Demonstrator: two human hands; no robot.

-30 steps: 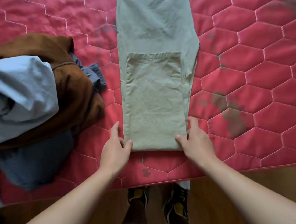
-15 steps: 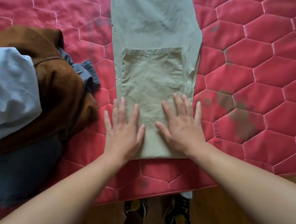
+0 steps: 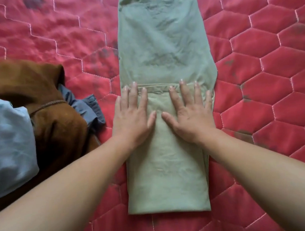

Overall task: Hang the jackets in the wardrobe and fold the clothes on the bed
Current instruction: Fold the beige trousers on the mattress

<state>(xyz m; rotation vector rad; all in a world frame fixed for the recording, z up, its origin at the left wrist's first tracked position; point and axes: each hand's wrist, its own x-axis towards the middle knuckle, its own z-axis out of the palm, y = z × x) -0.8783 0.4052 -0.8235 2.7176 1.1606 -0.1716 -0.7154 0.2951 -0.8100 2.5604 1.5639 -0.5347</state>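
- The trousers (image 3: 161,48) lie lengthwise down the middle of the bed (image 3: 276,83), on its red quilted cover. Their far end runs out of the top of the view.
- Their near part is folded back over itself, and this upper layer ends about halfway up.
- The left hand (image 3: 132,117) lies flat and released on the left side of the folded layer. Its fingers are straight and spread, its tips at the layer's far end.
- The right hand (image 3: 191,115) presses flat on the right side in the same way, grasping nothing. The two thumbs are close but apart.
- Toward the bed's left side lies a brown garment (image 3: 55,125), with a pale blue garment (image 3: 4,142) on it.
- A grey-blue garment (image 3: 88,107) pokes out near the left hand, not touching it.
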